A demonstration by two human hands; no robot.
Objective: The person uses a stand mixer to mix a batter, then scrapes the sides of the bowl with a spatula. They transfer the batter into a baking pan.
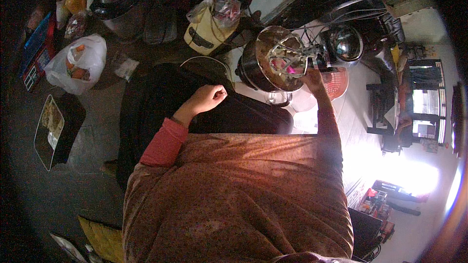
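My left hand [210,98] is curled into a loose fist above my dark-clothed lap, with nothing visible in it. My right hand [313,79] reaches to the near right rim of a mixing bowl [264,44]. It appears closed on a pink utensil [290,69], probably a spatula, whose bright part shows inside the bowl; the fingers are partly hidden. The bowl is tilted, and pale brown batter or dough coats its inside. A batter-smeared wire beater [283,49] sits across the bowl's mouth, joined to a shiny mixer head [343,44] on the right.
A glass jar or cup [278,98] and a red plastic basket [334,83] stand by the bowl. Beyond it is a cream container [202,33] with plastic bags on top. To the left are a white bag [91,60] holding orange items and a rectangular tin [67,128].
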